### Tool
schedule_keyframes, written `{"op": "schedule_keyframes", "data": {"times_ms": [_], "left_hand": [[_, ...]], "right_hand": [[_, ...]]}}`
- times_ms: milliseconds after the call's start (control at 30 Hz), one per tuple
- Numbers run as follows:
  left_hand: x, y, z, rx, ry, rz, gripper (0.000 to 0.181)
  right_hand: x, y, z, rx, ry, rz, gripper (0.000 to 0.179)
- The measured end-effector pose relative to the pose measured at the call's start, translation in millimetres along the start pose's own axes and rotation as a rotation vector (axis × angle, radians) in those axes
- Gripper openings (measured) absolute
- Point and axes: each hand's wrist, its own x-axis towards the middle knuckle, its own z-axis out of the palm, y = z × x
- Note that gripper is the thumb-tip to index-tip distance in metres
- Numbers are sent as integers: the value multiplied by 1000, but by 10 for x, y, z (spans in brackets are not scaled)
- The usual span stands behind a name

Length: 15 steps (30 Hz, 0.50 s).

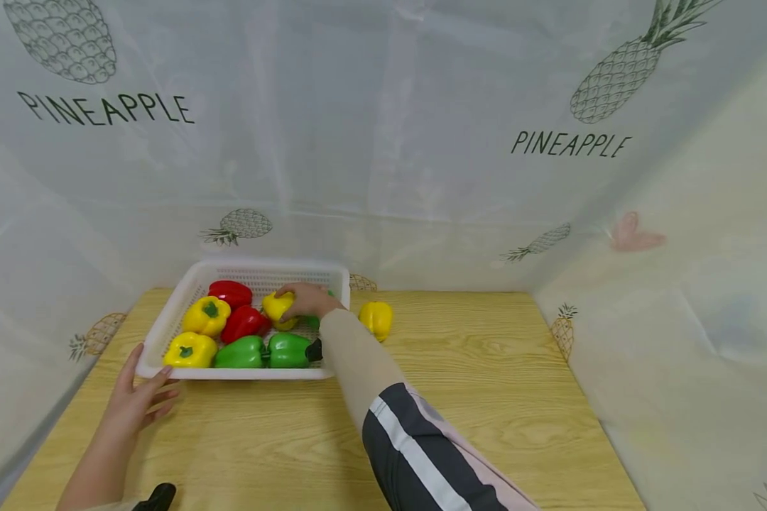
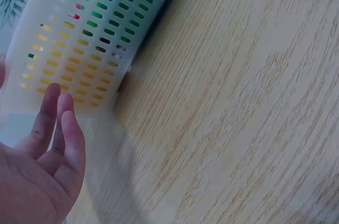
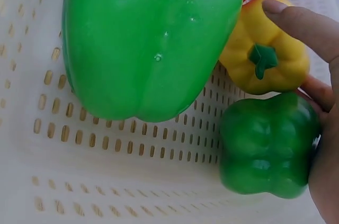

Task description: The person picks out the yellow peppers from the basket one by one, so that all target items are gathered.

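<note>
In the head view a white plastic basket [image 1: 246, 374] with slotted walls holds several shiny bell peppers. My right hand [image 1: 309, 300] reaches in at the right side and grips a yellow bell pepper [image 1: 275, 306]. Its thumb lies over that pepper in the right wrist view, with a finger at the far side. A green bell pepper [image 3: 270, 147] sits right beside the same hand, mostly hidden in the head view. My left hand [image 1: 137, 397] rests at the basket's front left corner, its extended fingers [image 2: 45, 113] against the slotted wall.
Two yellow peppers, including one [image 1: 206, 316] at left, two red peppers [image 1: 246, 323] and two green peppers, one [image 1: 238, 353] in front, lie in the basket. Another yellow pepper [image 1: 377, 319] is on the wooden table [image 1: 479, 369] outside. Pineapple-print sheeting [image 1: 383, 142] hangs behind.
</note>
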Motion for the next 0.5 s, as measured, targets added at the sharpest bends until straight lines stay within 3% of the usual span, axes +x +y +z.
{"op": "schedule_keyframes", "data": {"times_ms": [500], "left_hand": [[20,-31,-24,-6,-8,12,87]], "right_hand": [[-34,-50,-27,-91,15,74,57]]}}
